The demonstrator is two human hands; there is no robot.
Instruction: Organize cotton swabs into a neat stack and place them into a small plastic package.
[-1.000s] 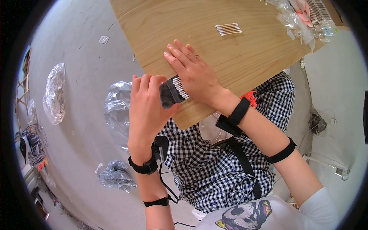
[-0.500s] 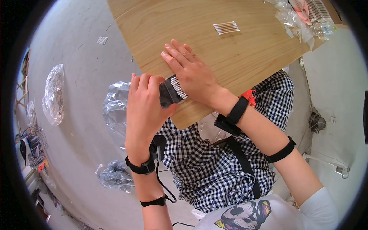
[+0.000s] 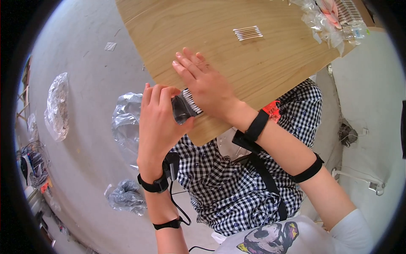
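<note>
A row of cotton swabs (image 3: 192,101) with white tips shows in the mouth of a small dark plastic pouch (image 3: 181,111), at the table's near-left corner. My left hand (image 3: 158,112) curves around the pouch, fingers at its far edge and thumb at its near edge, gripping it. My right hand (image 3: 209,86) lies flat with fingers stretched out, palm down over the other end of the swabs, hiding the rest of them. Farther off on the wooden table (image 3: 279,55), a small bundle of loose cotton swabs (image 3: 248,33) lies side by side.
Crumpled clear plastic (image 3: 313,21), a pink item (image 3: 330,12) and more packed swabs (image 3: 350,12) crowd the table's far right end. Plastic bags (image 3: 58,106) lie on the floor to the left, one (image 3: 127,197) beside my left forearm. My checked-cloth lap (image 3: 237,190) is under the table edge.
Both hands and the table have shifted slightly in view. The right hand still lies flat over the swabs, and the left still grips the pouch.
</note>
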